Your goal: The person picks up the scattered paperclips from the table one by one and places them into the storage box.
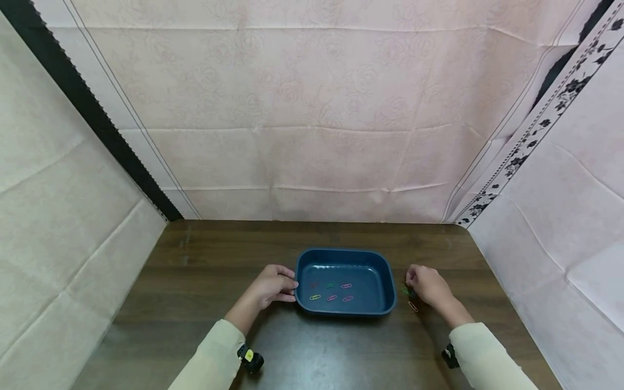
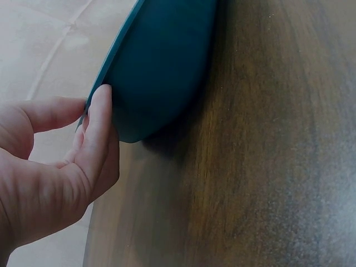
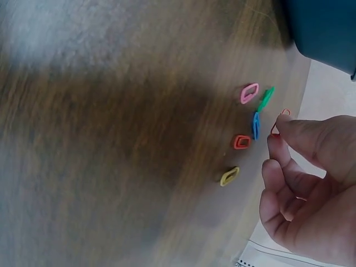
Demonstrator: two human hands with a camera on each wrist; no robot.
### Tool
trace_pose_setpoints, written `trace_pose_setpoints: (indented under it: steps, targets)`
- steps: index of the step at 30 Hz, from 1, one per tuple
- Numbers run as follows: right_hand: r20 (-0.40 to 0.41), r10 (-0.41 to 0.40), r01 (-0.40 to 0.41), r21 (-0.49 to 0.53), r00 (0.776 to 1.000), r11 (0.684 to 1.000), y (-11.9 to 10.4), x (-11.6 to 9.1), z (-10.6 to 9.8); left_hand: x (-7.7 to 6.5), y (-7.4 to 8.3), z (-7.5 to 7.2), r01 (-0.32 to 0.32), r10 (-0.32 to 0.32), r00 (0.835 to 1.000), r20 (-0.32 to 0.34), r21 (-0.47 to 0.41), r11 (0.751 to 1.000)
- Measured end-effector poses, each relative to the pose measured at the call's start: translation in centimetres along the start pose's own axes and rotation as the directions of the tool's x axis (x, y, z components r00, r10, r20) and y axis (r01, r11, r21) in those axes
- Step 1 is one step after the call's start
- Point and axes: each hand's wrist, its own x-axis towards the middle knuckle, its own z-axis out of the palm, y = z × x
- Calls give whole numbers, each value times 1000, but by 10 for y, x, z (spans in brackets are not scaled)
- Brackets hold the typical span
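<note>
A blue rectangular tray (image 1: 372, 281) stands on the wooden table with several coloured paper clips in it, among them a yellow paper clip (image 1: 315, 297) and a pink paper clip (image 1: 346, 285). My left hand (image 1: 275, 286) pinches the tray's left rim between thumb and fingers. To the right of the tray, my right hand (image 1: 430, 285) holds a red paper clip (image 3: 286, 110) between thumb and forefinger. Below it on the table lie a pink clip (image 3: 249, 93), a green clip (image 3: 266, 98), a blue clip (image 3: 256, 125), an orange-red clip (image 3: 242, 142) and a yellow clip (image 3: 230, 176).
The brown wooden table (image 1: 205, 309) extends around the tray. Pale cloth (image 1: 312, 108) hangs behind its far edge, with more cloth panels (image 1: 560, 216) along both sides. Black straps with small devices (image 1: 251, 358) sit on both wrists.
</note>
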Motion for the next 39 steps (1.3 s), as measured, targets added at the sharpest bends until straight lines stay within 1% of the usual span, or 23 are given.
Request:
trace_pose_setpoints:
  steps: [10, 16, 20, 29, 36, 39]
  targets:
    - [-50, -88, 89, 34, 995, 995, -5, -1, -9, 2, -2, 0, 0, 0, 1000, -3, -13, 1000]
    - [-97, -148, 152, 36, 984, 988, -11, 2, -15, 2, -3, 1, -5, 5, 1000, -6, -17, 1000]
    - [-120, -166, 170, 28, 979, 985, -17, 1, -19, 2, -3, 0, -5, 4, 1000, -4, -13, 1000]
    - [-187, -256, 262, 6, 948, 965, -30, 2, -28, 4, -3, 0, -6, 6, 1000, 0, -12, 1000]
    - [-182, -306, 311, -1, 935, 951, -39, 7, -30, 5, -2, 0, 0, 0, 1000, -3, -4, 1000]
    - [-176, -336, 341, -1, 925, 940, -45, 9, -29, 4, -2, 0, -1, 1, 1000, -5, -5, 1000]
